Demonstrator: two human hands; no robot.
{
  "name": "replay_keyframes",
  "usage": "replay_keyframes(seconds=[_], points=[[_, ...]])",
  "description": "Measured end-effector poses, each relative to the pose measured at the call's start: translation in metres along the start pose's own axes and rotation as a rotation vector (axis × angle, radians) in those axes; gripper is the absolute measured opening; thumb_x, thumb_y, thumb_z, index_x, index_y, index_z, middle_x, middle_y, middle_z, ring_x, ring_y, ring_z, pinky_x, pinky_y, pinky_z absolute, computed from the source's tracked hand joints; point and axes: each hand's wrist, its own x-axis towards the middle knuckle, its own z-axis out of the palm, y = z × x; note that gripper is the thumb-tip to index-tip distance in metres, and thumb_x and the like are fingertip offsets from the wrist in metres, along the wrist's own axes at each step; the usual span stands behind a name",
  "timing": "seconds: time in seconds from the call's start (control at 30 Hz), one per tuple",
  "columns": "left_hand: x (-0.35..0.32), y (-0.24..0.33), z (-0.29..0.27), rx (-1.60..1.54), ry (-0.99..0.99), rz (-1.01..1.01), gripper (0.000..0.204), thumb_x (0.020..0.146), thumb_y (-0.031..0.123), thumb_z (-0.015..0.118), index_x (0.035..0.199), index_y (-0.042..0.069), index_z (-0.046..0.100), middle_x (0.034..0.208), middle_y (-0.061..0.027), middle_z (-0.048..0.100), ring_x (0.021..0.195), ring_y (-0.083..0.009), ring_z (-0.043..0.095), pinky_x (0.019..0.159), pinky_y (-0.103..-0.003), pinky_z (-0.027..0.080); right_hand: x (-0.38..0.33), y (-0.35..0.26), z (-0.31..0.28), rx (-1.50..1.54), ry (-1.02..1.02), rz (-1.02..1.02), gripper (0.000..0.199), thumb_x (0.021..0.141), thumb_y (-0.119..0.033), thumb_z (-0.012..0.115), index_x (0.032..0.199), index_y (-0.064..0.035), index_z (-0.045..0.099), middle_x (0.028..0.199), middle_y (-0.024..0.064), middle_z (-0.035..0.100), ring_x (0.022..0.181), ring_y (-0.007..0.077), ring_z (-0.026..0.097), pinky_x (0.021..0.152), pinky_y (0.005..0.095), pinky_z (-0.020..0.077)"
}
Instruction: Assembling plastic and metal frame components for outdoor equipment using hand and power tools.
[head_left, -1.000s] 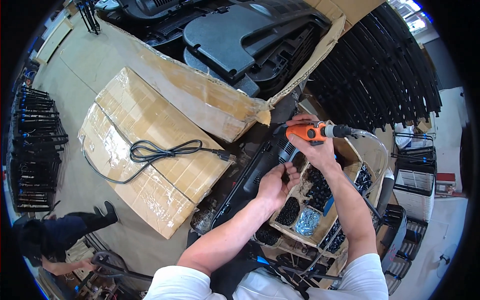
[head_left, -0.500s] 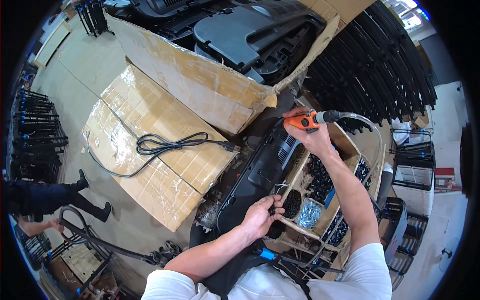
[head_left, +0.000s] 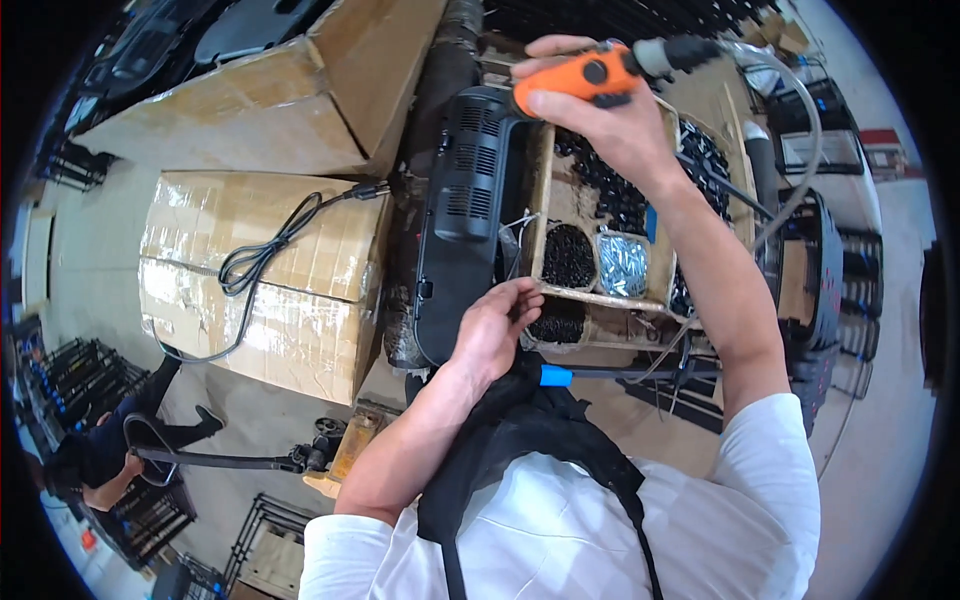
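At one o'clock the right hand [head_left: 618,118] wraps an orange, hose-fed driver [head_left: 570,82], best kept square to the long, vented black plastic housing [head_left: 442,295] at eleven o'clock, while the left hand [head_left: 488,328] curls, pinching what I cannot tell, by the seven-o'clock corner of a divided tan wooden box [head_left: 612,298].

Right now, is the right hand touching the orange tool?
Touching. The head view shows the right hand wrapped around the orange tool, with digits along both its sides.
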Motion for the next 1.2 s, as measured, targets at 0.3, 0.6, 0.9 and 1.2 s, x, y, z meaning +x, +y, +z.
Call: replay_keyframes(seconds=[0.3,0.6,0.9,1.2], points=[[0.080,-0.092,0.021,0.896,-0.030,-0.330,0.040,0.107,0.031,0.055,0.130,0.002,0.068,0.128,-0.0102,0.070,0.118,-0.0292,0.066,0.105,-0.045,0.051,-0.191,-0.093,-0.076,-0.061,0.342,0.247,0.048,0.086,-0.005,0.080,0.130,0.0004,0.062,0.120,0.0134,0.076,0.116,0.0210,0.070,0.106,0.0374,0.0539],[0.037,-0.097,0.037,2.079,-0.712,-0.069,0.066,0.108,0.052,0.034,0.119,-0.001,0.074,0.124,-0.0302,0.070,0.120,-0.0465,0.065,0.106,-0.054,0.050,-0.441,-0.144,-0.076,-0.033,0.984,0.329,0.055,0.090,-0.005,0.071,0.141,0.0004,0.052,0.132,0.0147,0.060,0.126,0.0313,0.063,0.111,0.0466,0.0498],[-0.001,-0.098,0.035,2.346,-0.528,0.131,0.072,0.107,0.059,0.040,0.110,-0.003,0.076,0.111,-0.0296,0.074,0.109,-0.0431,0.072,0.098,-0.054,0.055,-0.604,0.086,-0.006,0.751,1.586,0.699,0.034,0.100,-0.023,0.073,0.128,-0.0100,0.059,0.122,0.0099,0.064,0.114,0.0271,0.067,0.104,0.0516,0.0558],[-0.014,-0.106,0.059,2.361,-0.352,-0.059,0.069,0.108,0.057,0.039,0.116,0.000,0.077,0.119,-0.0234,0.075,0.117,-0.0396,0.070,0.103,-0.051,0.054,-0.548,0.302,0.011,1.184,1.462,0.781,0.023,0.102,-0.032,0.071,0.109,-0.0138,0.060,0.110,0.0066,0.068,0.100,0.0231,0.070,0.080,0.0428,0.0645]])
